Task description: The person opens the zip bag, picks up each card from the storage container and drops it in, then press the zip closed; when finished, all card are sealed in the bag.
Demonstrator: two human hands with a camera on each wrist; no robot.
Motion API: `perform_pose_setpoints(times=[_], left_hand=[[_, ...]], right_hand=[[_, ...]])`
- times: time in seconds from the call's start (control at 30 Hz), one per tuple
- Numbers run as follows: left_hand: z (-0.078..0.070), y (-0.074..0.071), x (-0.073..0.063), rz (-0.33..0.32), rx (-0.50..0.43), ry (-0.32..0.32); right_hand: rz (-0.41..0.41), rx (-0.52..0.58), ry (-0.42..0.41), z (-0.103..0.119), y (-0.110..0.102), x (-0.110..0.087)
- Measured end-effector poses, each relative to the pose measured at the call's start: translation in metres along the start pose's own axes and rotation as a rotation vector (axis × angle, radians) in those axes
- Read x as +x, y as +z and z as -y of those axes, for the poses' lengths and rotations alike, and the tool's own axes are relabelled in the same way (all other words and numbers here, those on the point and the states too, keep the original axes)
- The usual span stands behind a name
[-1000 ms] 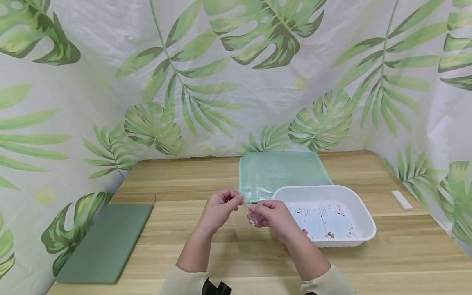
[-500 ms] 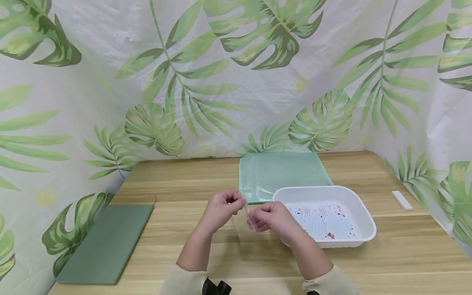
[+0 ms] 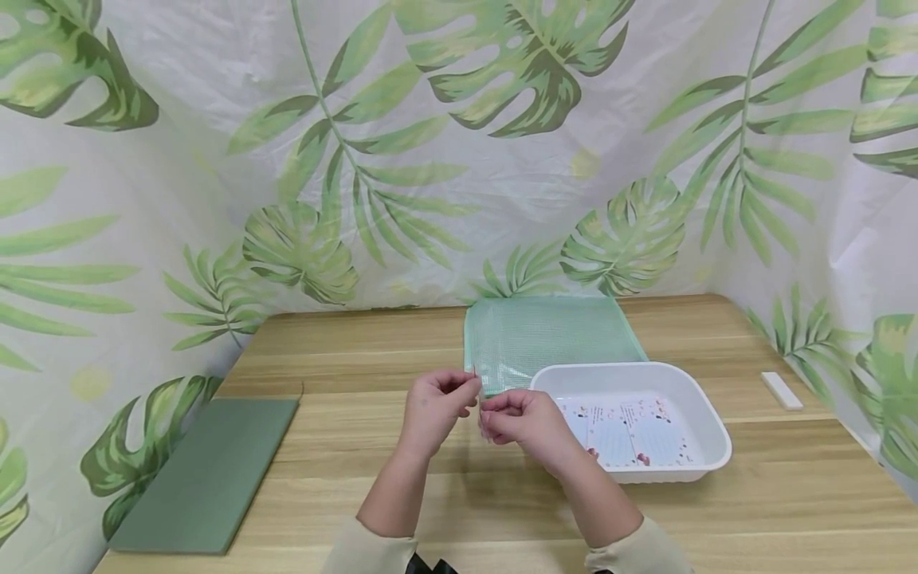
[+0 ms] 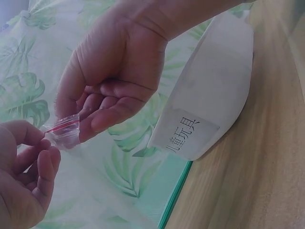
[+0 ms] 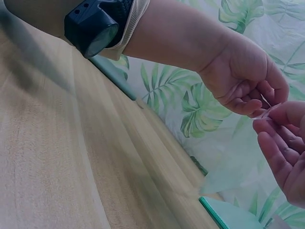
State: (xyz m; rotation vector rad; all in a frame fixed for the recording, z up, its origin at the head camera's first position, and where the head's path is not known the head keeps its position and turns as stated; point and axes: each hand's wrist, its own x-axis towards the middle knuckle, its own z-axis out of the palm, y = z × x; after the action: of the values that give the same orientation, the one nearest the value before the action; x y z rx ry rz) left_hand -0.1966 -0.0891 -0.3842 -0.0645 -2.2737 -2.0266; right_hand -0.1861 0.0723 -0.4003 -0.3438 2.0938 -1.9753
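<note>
Clear plastic bag point(image 4: 66, 131) with a red strip, pinched between two hands above the table point(image 3: 337, 359).
Left hand point(image 3: 436, 410): thumb and forefinger together on one end of the bag, by the red strip. Right hand point(image 3: 529, 422): thumb and fingers pinch the other end, fingertips near the left ones. Right beside the right hand, white tray point(image 3: 631, 378) with printed paper point(image 3: 656, 430) lying inside; a label point(image 4: 183, 131) with black characters on its outer wall. Behind the hands, green mesh pouch point(image 3: 559, 335) lies flat, its front partly hidden by the tray. Green board point(image 3: 208, 474) at the table's left edge, white bar point(image 3: 781, 390) near the right edge, both well apart from the hands. Leaf-print cloth point(image 3: 502, 199) hangs behind.
</note>
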Motion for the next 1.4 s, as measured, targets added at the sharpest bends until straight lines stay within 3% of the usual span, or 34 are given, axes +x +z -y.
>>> perform_pose_setpoints(times=[0.13,0.4,0.77,0.97,1.23,1.4], left_hand=[[0.0,0.0,0.0,-0.01,0.025,0.018],[-0.004,-0.006,0.002,0.054,0.125,0.062],[-0.007,-0.004,0.003,0.063,0.15,0.079],[-0.003,-0.005,0.003,0.081,0.163,0.097],[-0.003,-0.01,0.003,0.094,0.183,0.06],[-0.005,-0.017,0.004,0.075,0.214,0.032]], right_hand=[[-0.041,-0.008,-0.012,0.0,0.002,0.001],[-0.099,-0.012,-0.012,-0.001,0.003,0.002],[-0.203,0.008,-0.023,-0.002,0.009,0.003],[-0.197,0.034,-0.001,-0.002,0.008,0.003],[-0.184,0.007,-0.003,-0.003,0.006,0.004],[-0.196,0.047,0.009,0.0,0.001,0.002]])
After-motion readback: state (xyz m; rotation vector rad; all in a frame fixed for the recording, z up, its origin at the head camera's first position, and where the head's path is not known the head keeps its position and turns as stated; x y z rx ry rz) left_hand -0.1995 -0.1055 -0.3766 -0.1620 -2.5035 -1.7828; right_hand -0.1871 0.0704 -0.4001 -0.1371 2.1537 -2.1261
